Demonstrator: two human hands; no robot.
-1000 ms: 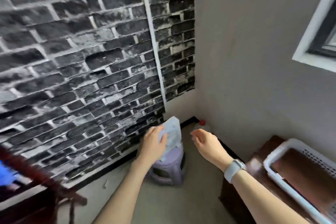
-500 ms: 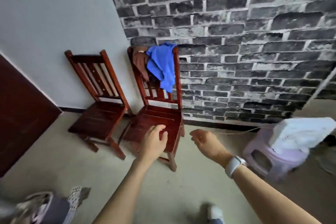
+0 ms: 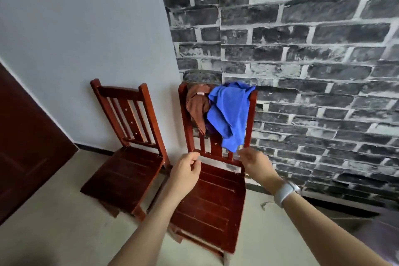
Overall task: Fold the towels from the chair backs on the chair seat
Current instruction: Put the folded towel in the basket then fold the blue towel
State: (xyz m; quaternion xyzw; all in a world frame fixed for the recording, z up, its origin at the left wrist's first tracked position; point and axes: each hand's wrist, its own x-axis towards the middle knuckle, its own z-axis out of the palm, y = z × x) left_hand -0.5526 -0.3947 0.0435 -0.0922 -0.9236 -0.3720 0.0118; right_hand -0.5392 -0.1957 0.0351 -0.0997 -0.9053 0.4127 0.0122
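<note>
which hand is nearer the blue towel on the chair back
Right. The right hand reaches just under the blue towel, fingertips close to its hanging lower corner. The left hand sits lower and further left, below the brown towel.

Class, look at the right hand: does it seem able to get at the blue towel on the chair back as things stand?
Probably yes. The right hand is just below the hanging lower end of the blue towel, holding nothing, and nothing lies between them. The brown towel hangs to the side.
</note>
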